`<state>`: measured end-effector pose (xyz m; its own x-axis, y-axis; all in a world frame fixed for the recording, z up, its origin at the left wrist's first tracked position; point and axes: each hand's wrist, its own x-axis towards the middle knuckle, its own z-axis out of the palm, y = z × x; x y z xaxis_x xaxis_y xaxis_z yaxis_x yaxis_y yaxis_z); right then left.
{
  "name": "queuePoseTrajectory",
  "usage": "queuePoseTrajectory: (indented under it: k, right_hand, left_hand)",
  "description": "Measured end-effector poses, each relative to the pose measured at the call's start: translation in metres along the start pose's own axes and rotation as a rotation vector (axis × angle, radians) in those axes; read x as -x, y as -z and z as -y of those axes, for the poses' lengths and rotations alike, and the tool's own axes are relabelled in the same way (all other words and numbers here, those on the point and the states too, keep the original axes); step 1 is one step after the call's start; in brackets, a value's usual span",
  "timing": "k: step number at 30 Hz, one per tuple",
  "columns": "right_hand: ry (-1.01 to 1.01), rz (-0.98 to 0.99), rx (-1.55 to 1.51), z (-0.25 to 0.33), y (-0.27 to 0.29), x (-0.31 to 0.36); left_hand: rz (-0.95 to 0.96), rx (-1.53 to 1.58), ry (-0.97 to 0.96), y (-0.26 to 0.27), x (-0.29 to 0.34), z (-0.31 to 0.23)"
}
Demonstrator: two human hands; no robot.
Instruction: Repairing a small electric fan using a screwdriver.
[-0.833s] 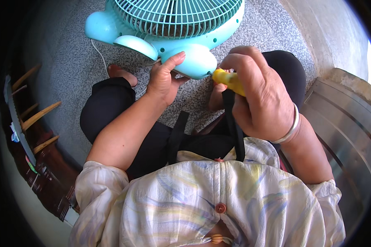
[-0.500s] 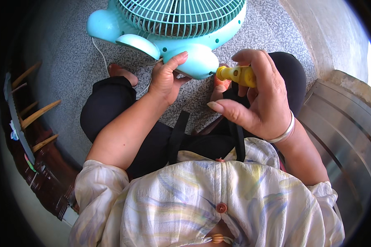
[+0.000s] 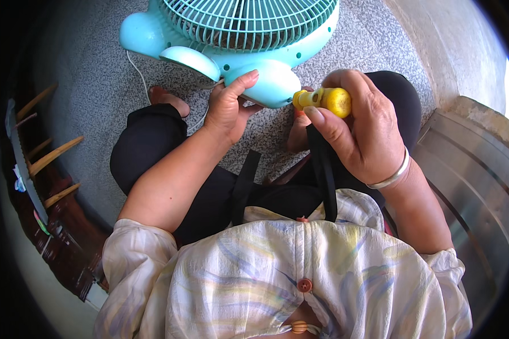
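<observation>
— Two hands are engaged: the fan on the floor is steadied by the left hand, fingers spread on its base.
— And the right hand?
— Clamped round a screwdriver pressed to the base; a screw seems worked, steady turning is called for. No containers are seen.

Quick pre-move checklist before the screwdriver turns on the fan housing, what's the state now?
1. Right hand wrapped around the yellow screwdriver handle: ok.
2. Left hand braced on the turquoise fan housing: ok.
3. Screwdriver tip seated in a screw: cannot tell, hidden against the housing.
4. White cord away from both hands: ok.
5. Fan resting steady on the speckled floor: cannot tell.
</observation>
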<state>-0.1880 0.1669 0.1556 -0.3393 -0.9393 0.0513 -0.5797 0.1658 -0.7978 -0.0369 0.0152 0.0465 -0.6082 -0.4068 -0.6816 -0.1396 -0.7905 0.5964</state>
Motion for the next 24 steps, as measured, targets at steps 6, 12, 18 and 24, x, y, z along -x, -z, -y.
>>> queuePoseTrajectory:
  k: [6,12,18,24]
  right_hand:
    - [0.022,0.07,-0.052,0.004,0.011,0.0]
    - [0.239,-0.031,0.088,-0.012,0.0,0.002]
    - [0.107,-0.065,0.003,-0.001,0.008,0.0]
    - [0.031,0.052,0.143,-0.002,0.007,0.005]
  left_hand:
    - [0.001,-0.015,-0.03,-0.007,0.006,-0.003]
    - [-0.011,-0.022,-0.031,-0.009,0.006,-0.003]
    - [0.026,-0.017,-0.018,-0.003,0.005,-0.002]
    - [-0.011,-0.02,-0.028,-0.007,0.005,-0.001]
